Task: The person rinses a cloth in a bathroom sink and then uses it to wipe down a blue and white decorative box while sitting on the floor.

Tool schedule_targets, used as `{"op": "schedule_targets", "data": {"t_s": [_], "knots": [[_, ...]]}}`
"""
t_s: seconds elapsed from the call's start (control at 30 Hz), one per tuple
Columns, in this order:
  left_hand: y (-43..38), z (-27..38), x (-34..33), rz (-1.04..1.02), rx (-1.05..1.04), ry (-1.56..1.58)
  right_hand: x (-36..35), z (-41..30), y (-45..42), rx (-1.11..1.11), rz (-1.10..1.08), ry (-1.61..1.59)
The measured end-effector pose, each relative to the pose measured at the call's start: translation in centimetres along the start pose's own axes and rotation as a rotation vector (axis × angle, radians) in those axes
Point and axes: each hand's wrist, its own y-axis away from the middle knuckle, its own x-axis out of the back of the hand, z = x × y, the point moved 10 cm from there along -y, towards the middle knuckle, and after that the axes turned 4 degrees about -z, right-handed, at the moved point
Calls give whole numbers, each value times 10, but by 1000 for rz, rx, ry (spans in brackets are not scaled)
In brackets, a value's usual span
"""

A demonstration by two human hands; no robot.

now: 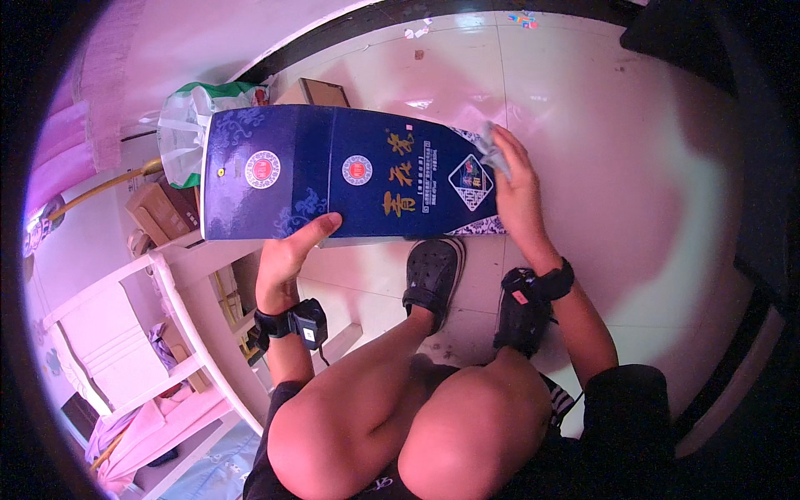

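Observation:
A large blue cardboard box (375, 200) with gold lettering, round red-centred emblems and patterned white corners lies sideways across the view, above my knees. My left hand (294, 259) grips its lower edge, the thumb over the printed face and the fingers hidden behind. At the right end, my right hand (515, 181) holds a crumpled grey cloth or tissue (494, 150) against the box's patterned corner. Both wrists wear black straps with small devices.
A white wooden chair (181, 312) stands at the left, near brown cartons (159, 212) and a white-and-green plastic bag (181, 125). Another carton (312, 92) is behind the box. Scraps (417, 29) lie on the tiled floor by the wall.

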Motion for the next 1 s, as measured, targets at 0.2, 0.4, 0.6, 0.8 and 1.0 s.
{"op": "schedule_targets", "data": {"t_s": [0.2, 0.4, 0.6, 0.8, 1.0], "knots": [[-5, 0, -5, -55, 23, -52, -31, -67, 22, 284, -160, 3], [-3, 7, -5, -71, -17, -17, -66, -151, 36, 535, -412, -129], [1, 7, -6, -72, -3, -36, -34, -75, -11, 308, -146, -89], [3, 5, -1, -90, 27, -75, -27, -56, -14, 148, -25, -32], [5, 22, -12, -158, -137, -163, -57, -147, -3, 381, -185, -117]]}}
